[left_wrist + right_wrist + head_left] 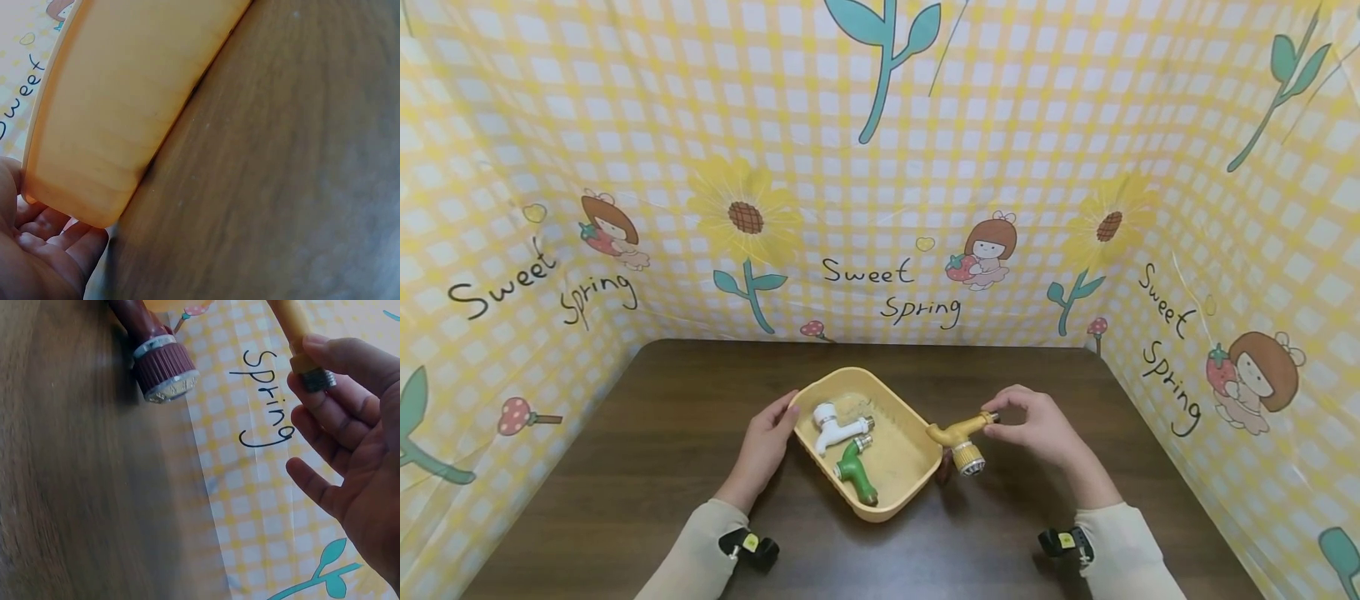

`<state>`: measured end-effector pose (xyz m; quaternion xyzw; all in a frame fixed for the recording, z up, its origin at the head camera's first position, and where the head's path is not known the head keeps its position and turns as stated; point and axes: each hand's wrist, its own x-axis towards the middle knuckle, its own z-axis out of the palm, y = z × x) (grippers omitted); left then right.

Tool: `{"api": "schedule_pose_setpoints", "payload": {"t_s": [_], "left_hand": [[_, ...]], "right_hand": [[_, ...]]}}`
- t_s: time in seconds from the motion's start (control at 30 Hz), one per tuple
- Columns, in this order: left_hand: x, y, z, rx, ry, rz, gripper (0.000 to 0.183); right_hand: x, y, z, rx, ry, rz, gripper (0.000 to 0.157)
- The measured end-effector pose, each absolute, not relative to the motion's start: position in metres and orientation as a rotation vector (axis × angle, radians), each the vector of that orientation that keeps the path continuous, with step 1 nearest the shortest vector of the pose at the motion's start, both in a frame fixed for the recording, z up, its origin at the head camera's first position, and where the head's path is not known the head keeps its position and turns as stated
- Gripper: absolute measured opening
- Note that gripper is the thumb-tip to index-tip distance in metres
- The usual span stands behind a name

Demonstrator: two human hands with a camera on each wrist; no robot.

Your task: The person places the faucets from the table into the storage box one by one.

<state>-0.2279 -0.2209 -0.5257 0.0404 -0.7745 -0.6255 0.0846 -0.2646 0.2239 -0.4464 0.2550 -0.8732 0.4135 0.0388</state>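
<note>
My left hand (pixel 763 446) grips the left end of a yellow plastic basin (pixel 895 454), thumb by the rim and fingers around the outside corner. Inside the basin lie a white faucet (pixel 837 433) and a green faucet (pixel 855 473). Thumb and fingertips of my right hand (pixel 1037 427) pinch a yellow faucet (pixel 961 431) at its threaded end. Its spout overlaps the basin's right rim in the head view, and its ribbed end points down. A dark red faucet (pixel 164 365) with a ribbed collar lies on the table, mostly hidden behind the yellow one in the head view.
The dark wooden table (pixel 685 392) carries the basin near its middle. Yellow checked cloth (pixel 880 192) with printed flowers and lettering hangs around the back and both sides. Black straps with small devices (pixel 751 546) sit on both wrists.
</note>
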Motion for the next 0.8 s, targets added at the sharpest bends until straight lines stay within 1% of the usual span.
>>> {"api": "schedule_pose_setpoints", "payload": {"t_s": [0.8], "left_hand": [[-0.227, -0.220, -0.523, 0.151, -2.314, -1.867, 0.046]], "right_hand": [[-0.255, 0.201, -0.439, 0.536, -2.627, 1.298, 0.025]]}}
